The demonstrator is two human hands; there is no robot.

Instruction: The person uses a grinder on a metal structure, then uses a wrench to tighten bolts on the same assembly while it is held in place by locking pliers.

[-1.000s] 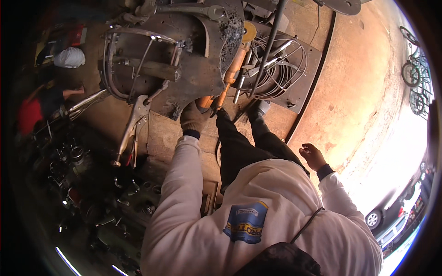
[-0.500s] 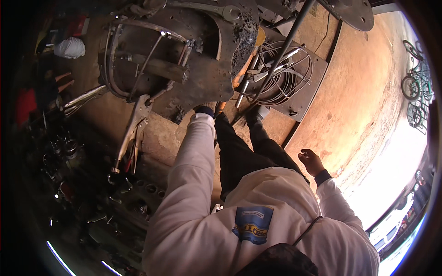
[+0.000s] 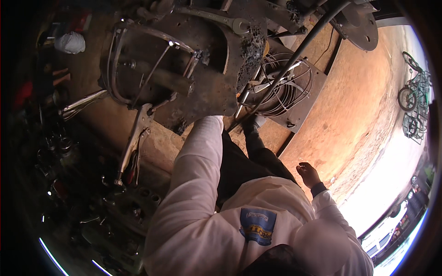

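Observation:
My left forearm (image 3: pixel 199 145) reaches up to the near edge of a dark steel plate (image 3: pixel 209 101). The left hand is hidden beneath that plate. My right hand (image 3: pixel 309 174) hangs low beside my right thigh, its fingers curled in; whether anything small is in them I cannot make out. On the plate rest a bent metal rod frame (image 3: pixel 156 34), a short thick metal cylinder (image 3: pixel 172 83) and an open-end wrench (image 3: pixel 216 16). Locking pliers (image 3: pixel 134 142) grip the frame's near side, and a second pair (image 3: pixel 85 102) sticks out to the left.
A coil of wire (image 3: pixel 281 85) lies with tools on a flat metal sheet (image 3: pixel 304 108), right of the plate. A dark bar (image 3: pixel 294 55) slants across it. Many dark metal parts (image 3: pixel 64 147) crowd the left. Bicycles (image 3: pixel 412 96) stand far right.
My left hand has gone from the plate's edge to beneath it. The orange-handled tool near it is no longer visible. The view has shifted slightly; my right hand stays low.

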